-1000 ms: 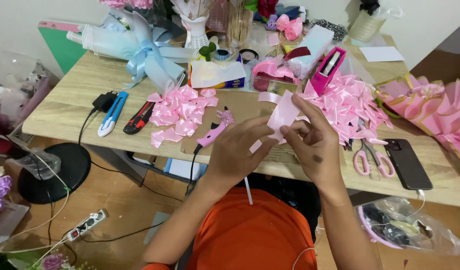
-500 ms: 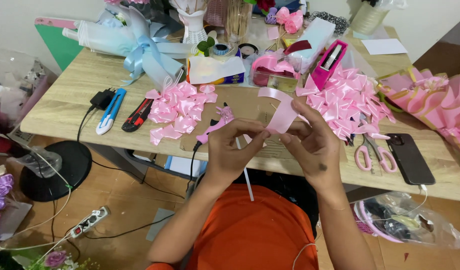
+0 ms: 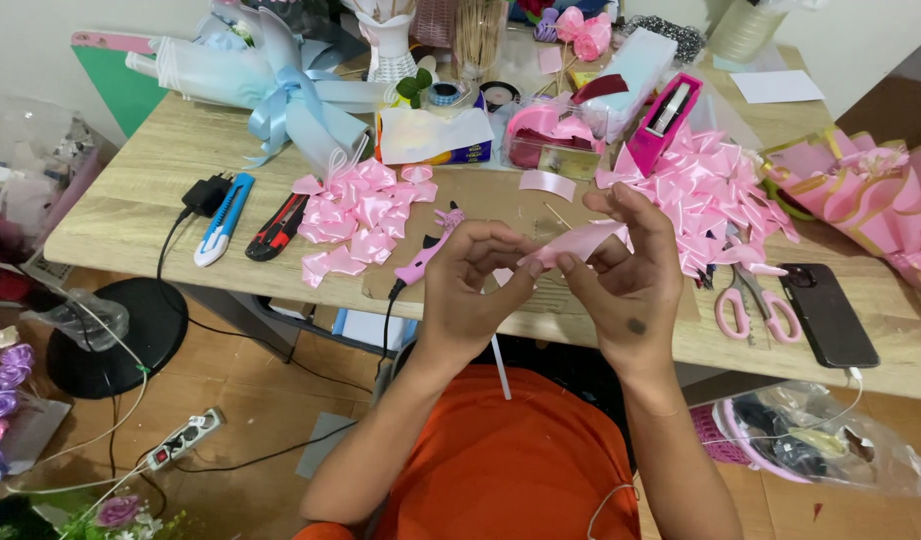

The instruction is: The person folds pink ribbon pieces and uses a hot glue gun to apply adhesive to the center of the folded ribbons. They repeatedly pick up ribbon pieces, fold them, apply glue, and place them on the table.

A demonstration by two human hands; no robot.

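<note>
Ribbon strip [image 3: 581,241], pink satin, short, held above the near edge of my wooden table [image 3: 131,215]. My left hand [image 3: 476,290] curls loosely, its fingertips pinching the strip's left end; my right hand [image 3: 629,275] pinches it from the right, thumb and forefinger closed on it, other fingers spread. Hands close together, almost touching. Pink glue gun [image 3: 426,258] lies just beyond my left hand; folded ribbon pieces [image 3: 356,215] heaped further left; pink scissors [image 3: 746,305] to the right.
</note>
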